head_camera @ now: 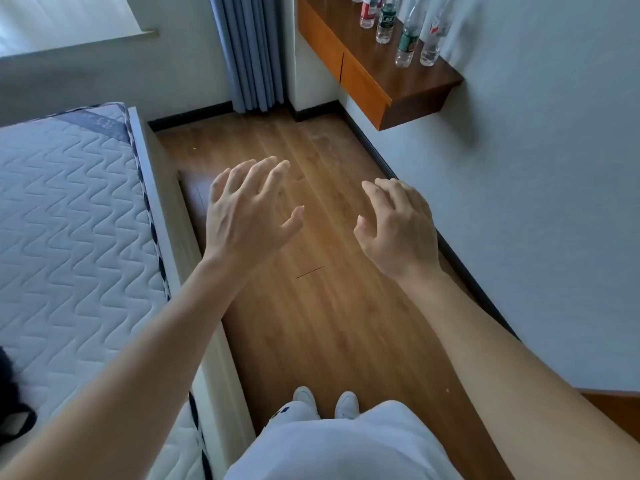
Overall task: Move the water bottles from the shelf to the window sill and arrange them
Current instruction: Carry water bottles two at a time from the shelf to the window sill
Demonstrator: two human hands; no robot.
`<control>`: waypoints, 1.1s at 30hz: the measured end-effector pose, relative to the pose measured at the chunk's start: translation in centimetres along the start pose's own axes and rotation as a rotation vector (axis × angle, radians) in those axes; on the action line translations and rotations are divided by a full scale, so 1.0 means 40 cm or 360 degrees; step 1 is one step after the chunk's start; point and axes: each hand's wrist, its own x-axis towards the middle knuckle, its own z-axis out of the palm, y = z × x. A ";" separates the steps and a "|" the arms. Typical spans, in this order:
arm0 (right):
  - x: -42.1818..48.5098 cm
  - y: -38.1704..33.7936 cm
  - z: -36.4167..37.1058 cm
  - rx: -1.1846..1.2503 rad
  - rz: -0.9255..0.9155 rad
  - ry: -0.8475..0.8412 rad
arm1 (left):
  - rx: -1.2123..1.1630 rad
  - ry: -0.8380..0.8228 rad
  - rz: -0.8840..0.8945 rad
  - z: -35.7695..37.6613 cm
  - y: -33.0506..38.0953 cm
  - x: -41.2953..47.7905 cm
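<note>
Several clear plastic water bottles stand on a wall-mounted wooden shelf at the upper right, among them a green-labelled bottle, another green-labelled one, a red-labelled one and a white-labelled one. The window sill runs along the upper left, pale and bare where visible. My left hand and my right hand hover over the floor with fingers spread and relaxed, holding nothing. Both are well below and in front of the shelf.
A quilted mattress on a white bed frame fills the left side. A grey-blue curtain hangs between sill and shelf. The wooden floor forms a narrow aisle between bed and right wall. A dark bag lies on the mattress.
</note>
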 end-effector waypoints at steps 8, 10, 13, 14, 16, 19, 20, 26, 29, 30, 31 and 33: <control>0.024 -0.007 0.039 -0.0017 0.0012 -0.0023 | 0.0011 -0.0010 0.0019 0.029 -0.045 0.021; 0.040 -0.004 0.051 -0.0018 0.0009 -0.0022 | 0.0021 -0.0015 0.0018 0.039 -0.052 0.037; 0.076 0.005 0.076 -0.0010 -0.0004 -0.0023 | 0.0014 -0.0026 0.0013 0.063 -0.059 0.072; 0.092 0.012 0.087 -0.0007 -0.0006 -0.0030 | 0.0021 -0.0035 0.0006 0.073 -0.061 0.087; 0.129 0.032 0.110 -0.0011 -0.0006 -0.0045 | 0.0039 -0.0061 -0.0011 0.097 -0.066 0.127; 0.198 0.072 0.147 0.0001 0.0001 -0.0052 | 0.0051 -0.0098 -0.0021 0.136 -0.065 0.203; 0.225 0.088 0.160 0.0010 0.0002 -0.0057 | 0.0055 -0.0105 -0.0016 0.152 -0.063 0.233; 0.429 0.216 0.224 0.0043 0.0016 -0.0056 | 0.0089 -0.0100 -0.0013 0.255 -0.042 0.463; 0.536 0.287 0.247 0.0046 0.0003 -0.0066 | 0.0111 -0.0120 -0.0027 0.299 -0.027 0.584; 0.572 0.309 0.254 0.0046 -0.0001 -0.0072 | 0.0115 -0.0118 -0.0040 0.311 -0.023 0.622; 0.606 0.329 0.262 0.0047 -0.0007 -0.0078 | 0.0117 -0.0112 -0.0054 0.323 -0.020 0.657; 0.671 0.362 0.279 0.0052 -0.0025 -0.0086 | 0.0119 -0.0093 -0.0078 0.344 -0.018 0.719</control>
